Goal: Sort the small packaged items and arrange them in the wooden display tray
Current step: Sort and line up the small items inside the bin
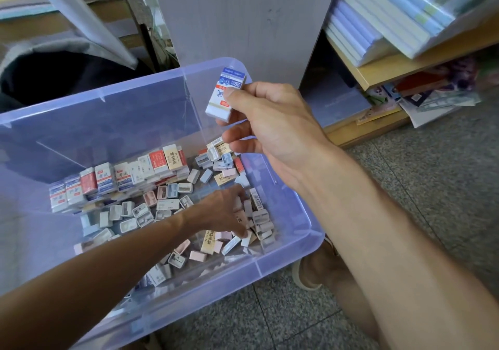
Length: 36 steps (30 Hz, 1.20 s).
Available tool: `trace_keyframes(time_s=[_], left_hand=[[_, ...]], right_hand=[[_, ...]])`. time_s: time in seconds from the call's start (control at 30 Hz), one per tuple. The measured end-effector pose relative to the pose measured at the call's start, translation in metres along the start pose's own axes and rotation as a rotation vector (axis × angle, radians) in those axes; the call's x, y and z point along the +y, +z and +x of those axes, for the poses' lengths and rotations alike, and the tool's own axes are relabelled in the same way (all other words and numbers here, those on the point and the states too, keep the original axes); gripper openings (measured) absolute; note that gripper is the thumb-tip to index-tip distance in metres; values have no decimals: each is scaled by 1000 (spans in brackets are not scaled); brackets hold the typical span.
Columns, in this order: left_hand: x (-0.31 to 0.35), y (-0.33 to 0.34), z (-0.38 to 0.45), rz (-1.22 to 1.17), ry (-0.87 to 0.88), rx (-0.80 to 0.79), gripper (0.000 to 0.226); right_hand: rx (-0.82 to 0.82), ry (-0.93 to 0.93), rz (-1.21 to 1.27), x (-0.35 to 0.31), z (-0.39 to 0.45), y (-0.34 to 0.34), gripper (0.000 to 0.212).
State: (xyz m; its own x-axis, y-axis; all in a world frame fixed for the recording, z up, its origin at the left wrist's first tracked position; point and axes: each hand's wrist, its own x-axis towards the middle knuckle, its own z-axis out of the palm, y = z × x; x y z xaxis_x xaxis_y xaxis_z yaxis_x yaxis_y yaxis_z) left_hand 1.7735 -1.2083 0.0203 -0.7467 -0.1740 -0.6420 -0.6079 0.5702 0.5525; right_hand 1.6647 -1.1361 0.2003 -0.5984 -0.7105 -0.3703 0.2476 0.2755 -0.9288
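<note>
Right hand (pixel 266 122) pinches a blue-and-white packaged eraser (pixel 226 93) above the clear plastic bin (pixel 286 255); left hand (pixel 226 209) reaches down among the loose packets (pixel 259 217), fingers curled on them, grip unclear. One row of packets (pixel 118 179) stands sorted along the bin's far side; most remain jumbled. No wooden tray is visible, so sorting appears early.

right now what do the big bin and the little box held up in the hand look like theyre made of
Bin: looks like thin moulded plastic, translucent blue-violet and glossy; the floor and items show through its walls.

Small box pinched in the right hand: seems to be a printed paper or card sleeve, white with blue and red print; what is inside is hidden.
</note>
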Motion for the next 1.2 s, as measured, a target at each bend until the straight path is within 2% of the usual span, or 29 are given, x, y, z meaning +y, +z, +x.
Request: trace_keyframes(time_s=[0.13,0.43,0.53,0.63,0.8,1.0,1.1,1.2], left_hand=[[-4,9,-11,-53,-10,-70,45],[-4,4,-14,-30,20,-126,43],[-13,2,-16,-57,33,-83,34],[-16,5,-20,-106,42,-73,38],[-9,4,-23,-204,28,-72,36],[-12,-15,-41,-341,11,-22,18],[-15,-26,-62,-468,-28,38,18],[-24,-35,-90,-685,-77,102,28]], right_hand=[[-1,-3,-1,0,-1,0,18],[-29,2,-21,4,0,9,18],[-44,5,-18,3,0,12,18],[-51,8,-12,2,-1,13,18],[-55,19,-16,5,-1,14,16],[-78,30,-33,7,1,19,15],[-99,41,-47,10,2,24,14],[-127,58,-75,16,5,33,13]])
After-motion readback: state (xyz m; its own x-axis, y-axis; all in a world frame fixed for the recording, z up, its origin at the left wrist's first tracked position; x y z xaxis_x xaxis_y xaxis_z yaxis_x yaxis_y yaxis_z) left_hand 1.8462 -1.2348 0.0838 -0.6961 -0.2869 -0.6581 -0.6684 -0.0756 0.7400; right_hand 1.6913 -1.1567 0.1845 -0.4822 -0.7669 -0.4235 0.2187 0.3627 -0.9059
